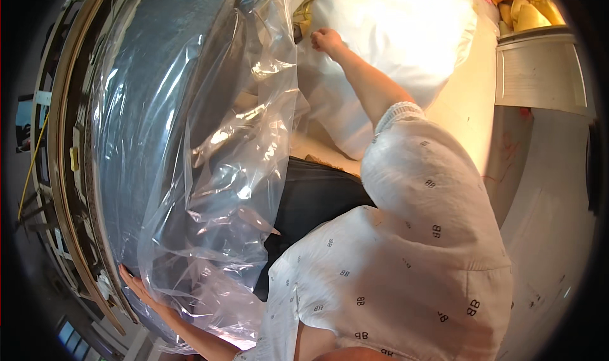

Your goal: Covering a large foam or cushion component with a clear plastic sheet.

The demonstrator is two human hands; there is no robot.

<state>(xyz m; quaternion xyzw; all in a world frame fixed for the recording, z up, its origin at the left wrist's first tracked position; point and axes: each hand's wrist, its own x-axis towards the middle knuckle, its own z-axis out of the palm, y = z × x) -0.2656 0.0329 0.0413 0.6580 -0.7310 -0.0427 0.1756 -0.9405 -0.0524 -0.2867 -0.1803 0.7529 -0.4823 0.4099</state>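
Note:
A large sheet of clear plastic film lies in loose, shiny folds over a broad grey-blue surface. My left hand rests at the near left of the film, its fingers stretched out along the film's edge. Out at the far side, my right hand is closed, with the arm extended over a big white plastic-looking bundle. Whether the curled fingers of that hand hold anything is hidden.
A long wooden-edged frame runs along the left. Yellow bags sit at the far right above a pale cabinet. Black cloth shows between the film and my white patterned shirt.

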